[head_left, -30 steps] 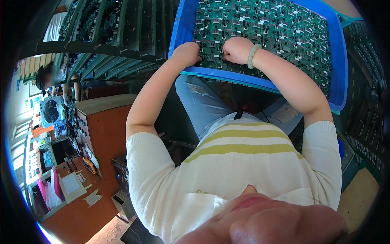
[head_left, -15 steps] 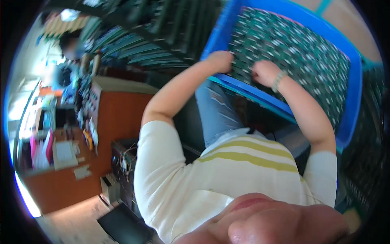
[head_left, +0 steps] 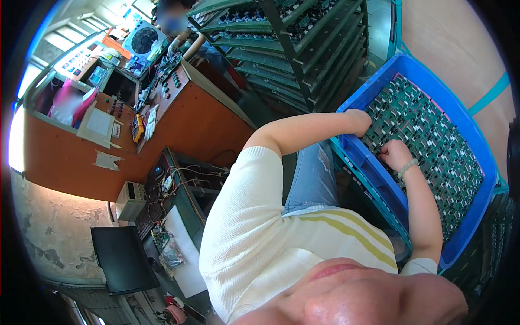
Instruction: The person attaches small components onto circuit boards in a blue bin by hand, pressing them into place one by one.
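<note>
A: Where do the circuit boards [head_left: 433, 143] lie?

B: In the blue tray [head_left: 489, 181], side by side in close rows, in front and to the right of the person's jeans [head_left: 311, 181]; a green rack [head_left: 285, 49] stands beyond the tray's left side, and a dark monitor [head_left: 123, 260] is well apart, at the lower left of the view

A: How does each grip stand?

B: The left grip [head_left: 360, 122] is bent over the tray's near left corner, just beside the boards, its fingertips hidden, so nobody can tell whether it is apart, together or clamped on a board. The right grip [head_left: 394, 154], ahead of a pale bead bracelet [head_left: 407, 169], is low over the boards near the same edge; its fingers curl inward, but whether a board or part is pinched between them cannot be told

A: How would such boards handle?

B: Probably stiff and flat, light one by one, though a joined sheet would likely weigh more and could flex in the middle. The small black and white parts on top look easy to knock or bend, and the edges may slip a little

A: Where is the best hold, then?

B: By opposite edges, most likely, with thumbs and fingers clear of the raised parts and pressure even. Close to the tray wall there seems little room for fingers, so an inward edge may be easier to get under
</note>
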The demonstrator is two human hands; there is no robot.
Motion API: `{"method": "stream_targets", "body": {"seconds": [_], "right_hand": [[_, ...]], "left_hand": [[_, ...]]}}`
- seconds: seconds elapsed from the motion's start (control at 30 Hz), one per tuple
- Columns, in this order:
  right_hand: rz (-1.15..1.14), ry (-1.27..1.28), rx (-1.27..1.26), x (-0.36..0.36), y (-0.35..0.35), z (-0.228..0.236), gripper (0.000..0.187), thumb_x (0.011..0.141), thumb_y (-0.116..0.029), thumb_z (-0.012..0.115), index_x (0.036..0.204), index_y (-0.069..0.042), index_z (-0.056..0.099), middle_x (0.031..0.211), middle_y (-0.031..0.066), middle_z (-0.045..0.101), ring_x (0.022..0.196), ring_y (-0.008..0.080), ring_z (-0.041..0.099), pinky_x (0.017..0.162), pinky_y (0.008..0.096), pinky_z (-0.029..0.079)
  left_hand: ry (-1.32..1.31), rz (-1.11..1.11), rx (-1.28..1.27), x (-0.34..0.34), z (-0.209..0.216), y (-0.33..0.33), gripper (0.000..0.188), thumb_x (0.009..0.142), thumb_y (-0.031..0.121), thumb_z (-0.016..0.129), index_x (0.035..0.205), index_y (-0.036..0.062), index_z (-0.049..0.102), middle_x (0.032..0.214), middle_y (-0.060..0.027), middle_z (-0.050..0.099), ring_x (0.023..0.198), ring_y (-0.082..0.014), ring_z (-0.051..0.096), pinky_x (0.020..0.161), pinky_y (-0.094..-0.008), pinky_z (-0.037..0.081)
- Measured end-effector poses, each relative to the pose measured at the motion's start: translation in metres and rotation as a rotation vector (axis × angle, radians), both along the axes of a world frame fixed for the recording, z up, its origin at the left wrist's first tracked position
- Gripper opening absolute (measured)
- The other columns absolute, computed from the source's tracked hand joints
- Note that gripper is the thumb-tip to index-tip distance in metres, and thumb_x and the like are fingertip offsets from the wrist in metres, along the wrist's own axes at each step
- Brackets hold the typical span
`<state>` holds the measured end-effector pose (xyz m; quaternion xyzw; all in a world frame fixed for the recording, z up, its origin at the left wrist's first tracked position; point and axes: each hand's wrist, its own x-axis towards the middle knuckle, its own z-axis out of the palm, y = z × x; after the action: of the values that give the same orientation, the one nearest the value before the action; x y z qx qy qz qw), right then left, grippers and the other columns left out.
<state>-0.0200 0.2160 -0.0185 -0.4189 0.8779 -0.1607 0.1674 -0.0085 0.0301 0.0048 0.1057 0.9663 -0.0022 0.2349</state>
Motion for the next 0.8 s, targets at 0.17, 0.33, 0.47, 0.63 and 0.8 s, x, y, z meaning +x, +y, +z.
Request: {"method": "stream_targets", "body": {"seconds": [0.17, 0.33, 0.47, 0.63, 0.8], "right_hand": [[0.013, -0.001, 0.028, 0.001, -0.003, 0.005, 0.013, 0.063, -0.017, 0.063, 0.068, -0.006, 0.065, 0.066, 0.0166, 0.058, 0.065, 0.0314, 0.057, 0.063, 0.0385, 0.047], [0.011, 0.014, -0.003, 0.001, 0.002, 0.001, 0.013, 0.063, -0.019, 0.063, 0.068, -0.006, 0.065, 0.067, 0.0166, 0.058, 0.066, 0.0315, 0.057, 0.063, 0.0387, 0.046], [0.020, 0.036, 0.040, 0.000, 0.001, 0.000, 0.014, 0.063, -0.019, 0.063, 0.068, -0.006, 0.065, 0.067, 0.0164, 0.058, 0.066, 0.0315, 0.057, 0.064, 0.0387, 0.046], [0.012, -0.012, 0.030, -0.002, 0.000, -0.003, 0.015, 0.064, -0.019, 0.064, 0.070, -0.006, 0.065, 0.070, 0.0170, 0.059, 0.069, 0.0312, 0.058, 0.065, 0.0380, 0.047], [0.011, 0.000, 0.040, -0.001, 0.000, 0.002, 0.015, 0.064, -0.019, 0.064, 0.072, -0.006, 0.066, 0.072, 0.0165, 0.060, 0.070, 0.0306, 0.058, 0.066, 0.0376, 0.047]], "left_hand": [[0.041, 0.012, 0.026, -0.002, 0.007, -0.006, 0.021, 0.068, 0.010, 0.056, 0.086, 0.0062, 0.065, 0.095, -0.0141, 0.061, 0.087, -0.0281, 0.059, 0.072, -0.0350, 0.047], [-0.037, -0.193, 0.237, -0.007, 0.001, -0.028, 0.019, 0.066, 0.008, 0.058, 0.083, 0.0104, 0.066, 0.087, -0.0118, 0.062, 0.082, -0.0286, 0.059, 0.069, -0.0362, 0.047], [0.122, -0.237, 0.187, 0.005, 0.022, -0.027, 0.015, 0.066, 0.014, 0.065, 0.077, 0.0053, 0.062, 0.078, -0.0110, 0.062, 0.077, -0.0290, 0.059, 0.063, -0.0384, 0.047], [0.069, -0.301, -0.013, 0.010, 0.036, -0.017, 0.017, 0.064, 0.019, 0.067, 0.076, 0.0089, 0.063, 0.076, -0.0102, 0.062, 0.076, -0.0277, 0.060, 0.062, -0.0387, 0.047], [-0.025, -0.342, 0.025, -0.002, 0.028, -0.020, 0.013, 0.066, 0.012, 0.062, 0.079, 0.0094, 0.064, 0.079, -0.0103, 0.063, 0.079, -0.0285, 0.060, 0.063, -0.0396, 0.048]]}}
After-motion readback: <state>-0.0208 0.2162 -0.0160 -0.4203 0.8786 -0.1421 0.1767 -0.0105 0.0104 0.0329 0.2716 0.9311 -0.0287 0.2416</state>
